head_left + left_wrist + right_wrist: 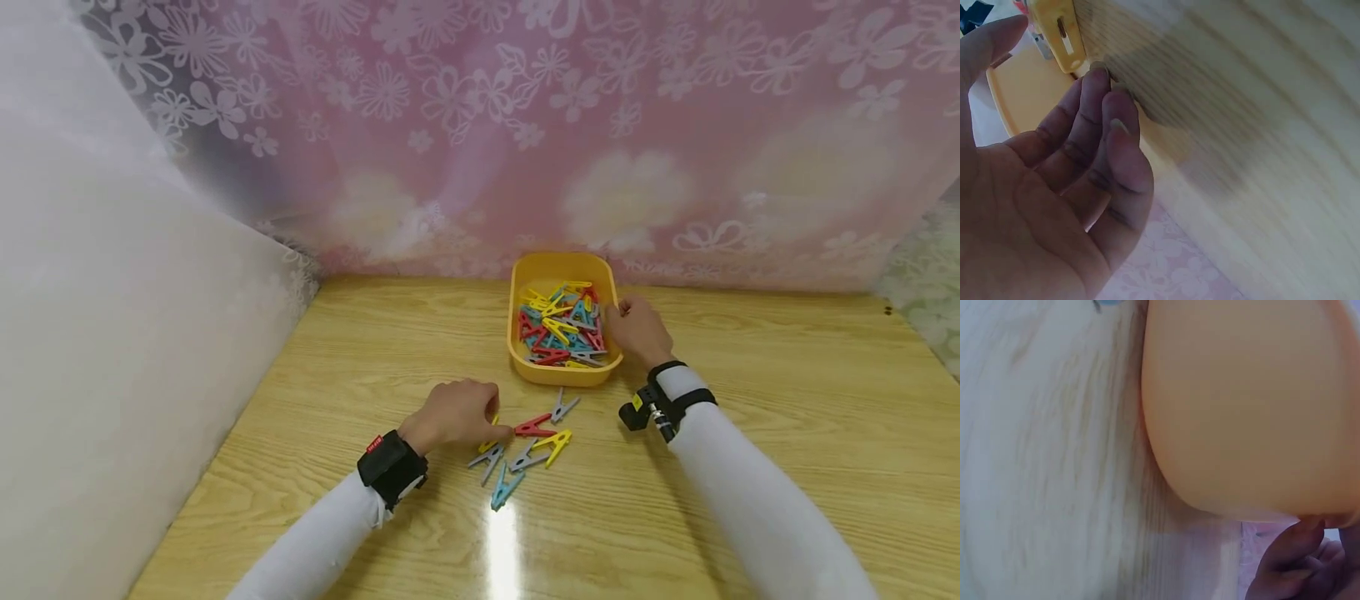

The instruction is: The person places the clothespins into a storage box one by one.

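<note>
On the table, my left hand (456,412) reaches down over a yellow clothespin (1057,31), which is partly hidden by the hand in the head view. In the left wrist view its fingers (1088,106) bend loosely, tips down by the wood right at the clothespin, and the thumb stands apart. My right hand (641,331) holds the right rim of a yellow plastic basket (566,377) full of red, yellow, blue and grey clothespins. The basket's outer wall fills much of the right wrist view, with the fingers (1297,547) at its rim.
Several loose clothespins lie in front of the basket, among them a red one (534,427), a blue one (506,487) and a grey one (562,406). Behind the wooden table (787,400) hangs a pink flowered curtain (465,167); a white sheet (112,292) hangs on the left.
</note>
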`<state>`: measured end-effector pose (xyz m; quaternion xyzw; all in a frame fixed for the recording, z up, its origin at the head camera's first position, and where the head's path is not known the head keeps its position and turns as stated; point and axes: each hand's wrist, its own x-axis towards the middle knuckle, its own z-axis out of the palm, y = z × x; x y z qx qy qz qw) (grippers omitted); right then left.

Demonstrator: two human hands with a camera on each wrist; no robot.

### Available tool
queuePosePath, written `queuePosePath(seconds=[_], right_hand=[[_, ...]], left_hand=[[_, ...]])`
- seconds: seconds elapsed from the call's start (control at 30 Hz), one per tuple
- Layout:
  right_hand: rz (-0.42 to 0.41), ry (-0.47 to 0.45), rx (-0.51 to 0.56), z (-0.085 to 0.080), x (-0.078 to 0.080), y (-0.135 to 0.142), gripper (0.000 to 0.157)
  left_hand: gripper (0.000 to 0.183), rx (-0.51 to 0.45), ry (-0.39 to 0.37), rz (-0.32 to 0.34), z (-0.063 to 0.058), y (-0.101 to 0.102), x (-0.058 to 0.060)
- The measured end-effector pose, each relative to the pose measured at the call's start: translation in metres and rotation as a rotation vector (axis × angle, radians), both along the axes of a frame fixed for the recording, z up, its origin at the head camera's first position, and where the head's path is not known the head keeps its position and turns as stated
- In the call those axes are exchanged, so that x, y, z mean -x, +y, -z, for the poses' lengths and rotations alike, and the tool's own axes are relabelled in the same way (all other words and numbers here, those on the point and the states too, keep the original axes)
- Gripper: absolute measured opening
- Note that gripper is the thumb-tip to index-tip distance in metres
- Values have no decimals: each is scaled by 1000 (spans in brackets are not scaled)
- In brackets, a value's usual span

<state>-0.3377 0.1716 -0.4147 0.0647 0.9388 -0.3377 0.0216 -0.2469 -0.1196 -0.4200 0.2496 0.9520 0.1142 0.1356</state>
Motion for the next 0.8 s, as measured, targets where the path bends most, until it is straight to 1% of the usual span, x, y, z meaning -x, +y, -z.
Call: queuePosePath(seconds=[0.1, 0.23, 0.37, 0.43, 0.53, 0.67, 0.8], right_hand=[[0, 8, -6, 0, 1, 0, 34], [-1, -4, 1, -1, 0, 0, 35], [-9, -26, 8, -1, 0, -2, 38], [-9, -37, 10, -1, -1, -3, 40], [6, -50, 14, -1, -1, -5, 41], [18, -47, 8, 0, 0, -7, 39], [20, -32, 7, -1, 0, -8, 37]], left_hand=[[36, 16, 17, 5, 0, 4, -1], [32, 13, 34, 11, 1, 8, -2], [32, 3, 41, -14, 0, 6, -1], [32, 2, 58, -31, -3, 2, 2], [32, -29, 86, -59, -15, -3, 8], [30, -103, 141, -103, -39, -6, 19], [30, -180, 197, -122, -59, -1, 35]])
